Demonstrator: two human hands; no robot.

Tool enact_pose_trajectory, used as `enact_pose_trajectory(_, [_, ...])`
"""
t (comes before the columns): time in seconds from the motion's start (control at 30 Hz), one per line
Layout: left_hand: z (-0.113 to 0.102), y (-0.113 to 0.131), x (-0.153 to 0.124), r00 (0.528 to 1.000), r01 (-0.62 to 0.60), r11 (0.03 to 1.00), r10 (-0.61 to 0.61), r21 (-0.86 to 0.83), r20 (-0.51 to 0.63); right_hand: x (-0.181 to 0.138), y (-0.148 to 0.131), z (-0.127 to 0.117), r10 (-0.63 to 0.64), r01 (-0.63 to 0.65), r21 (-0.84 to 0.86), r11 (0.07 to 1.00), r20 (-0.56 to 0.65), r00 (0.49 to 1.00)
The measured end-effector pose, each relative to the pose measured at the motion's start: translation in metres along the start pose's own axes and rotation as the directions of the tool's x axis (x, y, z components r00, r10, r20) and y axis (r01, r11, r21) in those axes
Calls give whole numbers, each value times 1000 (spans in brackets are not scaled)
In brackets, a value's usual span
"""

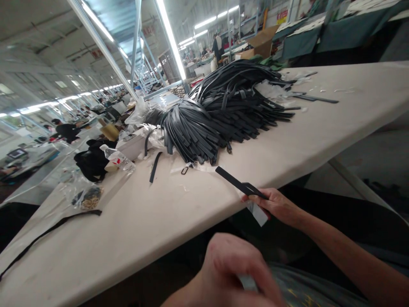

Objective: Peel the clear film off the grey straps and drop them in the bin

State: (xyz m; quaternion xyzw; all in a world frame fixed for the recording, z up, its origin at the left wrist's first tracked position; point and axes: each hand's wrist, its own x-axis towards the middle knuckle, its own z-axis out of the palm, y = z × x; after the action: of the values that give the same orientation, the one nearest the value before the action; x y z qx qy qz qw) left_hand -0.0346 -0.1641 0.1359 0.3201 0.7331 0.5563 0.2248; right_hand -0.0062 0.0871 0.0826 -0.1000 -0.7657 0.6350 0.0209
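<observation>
My right hand point(271, 203) is closed around a short flat black strap point(231, 179) just over the table's front edge. A black frame-like piece lies against the strap by my fingers. A white slip point(259, 215) hangs below the same hand, with a bit of red beside it. My left hand point(234, 264) is close to the camera, blurred, with its fingers curled; their tips and anything in them cannot be made out. A black rectangular ring point(184, 170) and a loose strap piece point(155, 167) lie on the table, away from both hands.
A large heap of black straps point(223, 106) covers the back of the pale table point(204, 200). At left are a clear plastic bottle point(118, 158), a bag of brass-coloured parts point(89, 198) and a long black strip point(47, 232). People and workbenches are in the background.
</observation>
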Motion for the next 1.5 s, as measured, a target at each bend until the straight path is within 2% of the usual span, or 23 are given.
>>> enact_pose_trajectory(0.07, [12,-13,29,992,100,985,-87,-144,93,-2,-5,0,-16,16,2,1000,0,1000])
enact_pose_trajectory(0.17, [32,-39,62,945,288,903,-214,-319,249,-4,-10,2,-40,40,0,999,28,999])
enact_pose_trajectory(0.27, [51,-60,74,887,436,804,-309,-404,342,-6,-11,4,-67,67,12,998,52,996])
enact_pose_trajectory(0.33, [60,-65,77,864,492,739,-349,-461,362,-7,-9,3,-96,96,22,995,35,995])
enact_pose_trajectory(0.5, [70,-62,83,853,516,677,-352,-524,385,-15,-4,-12,-96,96,2,995,-30,995])
enact_pose_trajectory(0.67, [80,-63,89,829,541,671,-325,-508,454,-20,-1,-20,-119,116,-73,991,-47,992])
enact_pose_trajectory(0.83, [94,-67,91,844,526,694,-351,-491,407,-18,1,-21,-216,201,-200,959,-59,975])
enact_pose_trajectory(0.93, [99,-68,93,837,548,642,-413,-537,360,-28,5,-26,-142,114,-167,979,-165,976])
enact_pose_trajectory(1.07, [101,-65,100,809,556,501,-510,-663,293,-67,12,-38,-13,6,-24,1000,-327,945])
enact_pose_trajectory(1.17, [103,-62,106,803,518,420,-539,-745,253,-112,19,-41,64,-63,12,998,-334,940])
enact_pose_trajectory(1.33, [112,-57,113,800,465,318,-550,-827,238,-170,40,-27,104,-156,-127,980,-345,933])
enact_pose_trajectory(1.5, [122,-48,114,812,464,312,-524,-829,257,-181,57,-16,2,-104,-320,942,-304,953])
